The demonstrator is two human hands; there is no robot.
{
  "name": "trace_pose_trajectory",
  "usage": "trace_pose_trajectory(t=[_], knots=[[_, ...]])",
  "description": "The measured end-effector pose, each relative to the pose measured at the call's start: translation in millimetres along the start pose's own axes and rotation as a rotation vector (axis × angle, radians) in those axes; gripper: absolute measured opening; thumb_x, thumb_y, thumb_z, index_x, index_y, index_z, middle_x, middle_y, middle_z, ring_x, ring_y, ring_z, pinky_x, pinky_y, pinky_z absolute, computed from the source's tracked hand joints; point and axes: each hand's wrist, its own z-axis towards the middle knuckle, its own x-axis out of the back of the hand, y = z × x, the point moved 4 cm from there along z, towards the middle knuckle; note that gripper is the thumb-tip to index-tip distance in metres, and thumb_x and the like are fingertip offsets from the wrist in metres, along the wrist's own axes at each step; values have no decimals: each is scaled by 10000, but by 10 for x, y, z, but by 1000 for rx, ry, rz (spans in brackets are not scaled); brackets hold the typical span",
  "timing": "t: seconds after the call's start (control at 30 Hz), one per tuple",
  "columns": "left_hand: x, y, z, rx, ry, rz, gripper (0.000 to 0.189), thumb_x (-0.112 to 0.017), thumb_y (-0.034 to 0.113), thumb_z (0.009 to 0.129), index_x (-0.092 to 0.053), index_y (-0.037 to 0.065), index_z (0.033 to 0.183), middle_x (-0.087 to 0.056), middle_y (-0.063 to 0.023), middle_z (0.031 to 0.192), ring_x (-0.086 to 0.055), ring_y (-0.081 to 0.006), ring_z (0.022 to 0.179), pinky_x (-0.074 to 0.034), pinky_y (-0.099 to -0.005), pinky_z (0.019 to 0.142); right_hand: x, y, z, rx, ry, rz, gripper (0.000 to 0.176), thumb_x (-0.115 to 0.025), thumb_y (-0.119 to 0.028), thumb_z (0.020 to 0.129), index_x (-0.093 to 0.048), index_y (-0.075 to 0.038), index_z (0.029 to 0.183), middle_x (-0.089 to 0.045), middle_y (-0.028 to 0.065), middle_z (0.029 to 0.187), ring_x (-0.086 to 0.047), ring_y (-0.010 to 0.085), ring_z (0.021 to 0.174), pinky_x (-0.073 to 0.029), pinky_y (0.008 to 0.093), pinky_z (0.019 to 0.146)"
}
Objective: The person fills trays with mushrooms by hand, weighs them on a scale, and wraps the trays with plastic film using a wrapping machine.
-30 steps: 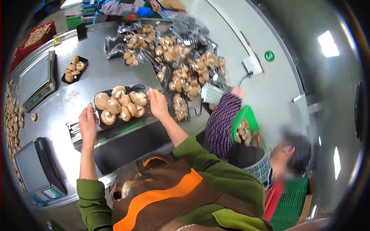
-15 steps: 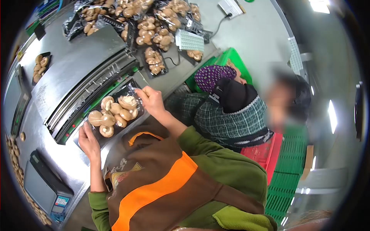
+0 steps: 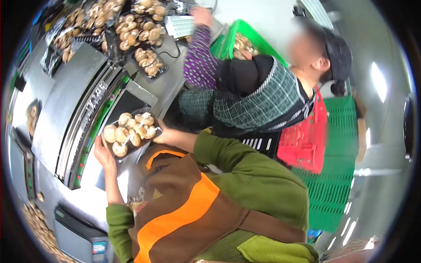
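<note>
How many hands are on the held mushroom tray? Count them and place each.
2. The left hand grips the mushroom tray at its lower-left end; the right hand holds its right edge, fingers partly hidden underneath.

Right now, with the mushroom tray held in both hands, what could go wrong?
1. The left hand and right hand hold the tray only at its ends; if either grip slips, it could tilt and the heaped mushrooms may roll out.
2. A co-worker leans in close beside the right hand; a bump could jolt the tray.
</note>
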Motion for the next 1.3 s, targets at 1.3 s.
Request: trace_pose_trajectory(t=[1.3], knots=[[330,820,-1473,546,-196,-1385,405,-498,307,951,-485,-19,1190,-585,-168,1087,-593,-243,972,-499,-351,856,-2027,-965,790,-16,-319,-385,431,-466,-356,960,-476,7,1193,-594,170,1106,-574,274,1033,-488,363,871]])
